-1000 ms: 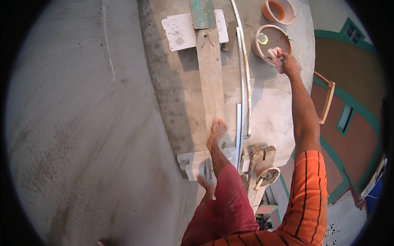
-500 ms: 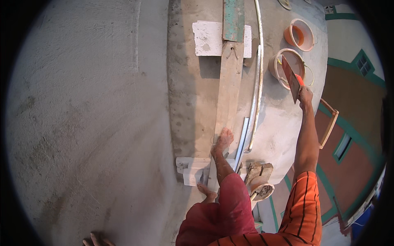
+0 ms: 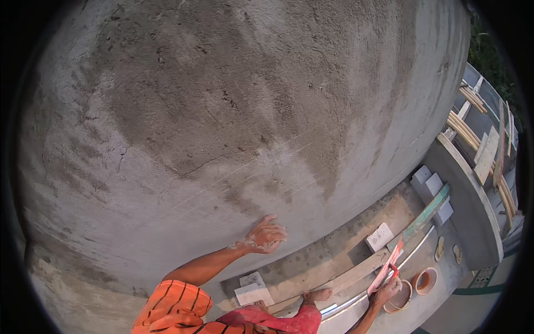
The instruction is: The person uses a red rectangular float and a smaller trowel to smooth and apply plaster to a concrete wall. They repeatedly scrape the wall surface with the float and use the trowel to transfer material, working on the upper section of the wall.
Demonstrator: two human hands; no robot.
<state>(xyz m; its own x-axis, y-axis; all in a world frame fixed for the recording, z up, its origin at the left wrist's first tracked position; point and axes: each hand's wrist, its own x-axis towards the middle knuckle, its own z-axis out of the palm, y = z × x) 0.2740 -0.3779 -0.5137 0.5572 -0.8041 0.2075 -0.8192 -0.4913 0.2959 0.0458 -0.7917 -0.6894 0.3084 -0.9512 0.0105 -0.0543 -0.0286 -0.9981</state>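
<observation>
Head view: the left hand, smeared with pale mortar, rests with curled fingers against the grey plastered wall, its grip grasping nothing. Low at the right, the right hand has its grip clenched on the red handle of a plastering trowel, blade tilted upward, just above a mortar bucket. A bare foot stands on the wooden plank along the ledge.

Left hand splayed, right hand clenched
</observation>
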